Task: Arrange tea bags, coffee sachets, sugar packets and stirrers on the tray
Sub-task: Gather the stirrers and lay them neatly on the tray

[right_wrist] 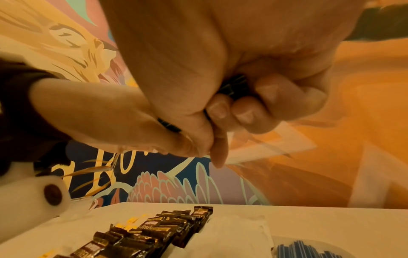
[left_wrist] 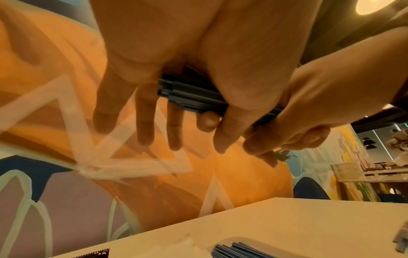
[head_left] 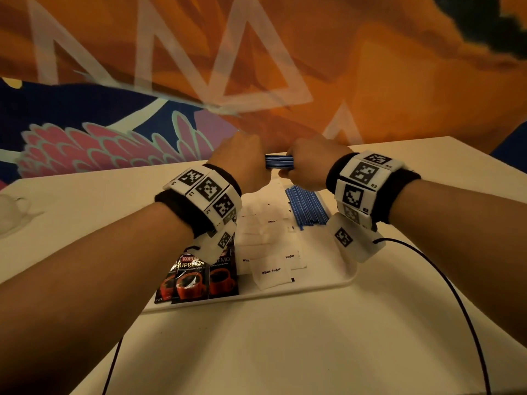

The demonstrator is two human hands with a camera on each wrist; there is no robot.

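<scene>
Both of my hands hold one bundle of blue stirrers [head_left: 279, 161] level in the air above the far end of the white tray [head_left: 328, 284]. My left hand [head_left: 245, 166] pinches its left end between thumb and fingers [left_wrist: 174, 125], and the other fingers hang straight. My right hand [head_left: 305, 169] has its fingers [right_wrist: 243, 111] curled round the right end of the bundle [right_wrist: 234, 83]. On the tray lie black-and-red coffee sachets [head_left: 196, 277] at the left, white sugar packets [head_left: 271, 272] in the middle and more blue stirrers [head_left: 306, 208] at the right.
The tray sits on a pale table [head_left: 285, 352] against a painted orange and blue wall. A clear glass cup [head_left: 14, 206] stands at the table's far left. Black cables [head_left: 456, 295] run from my wrists across the table's near side.
</scene>
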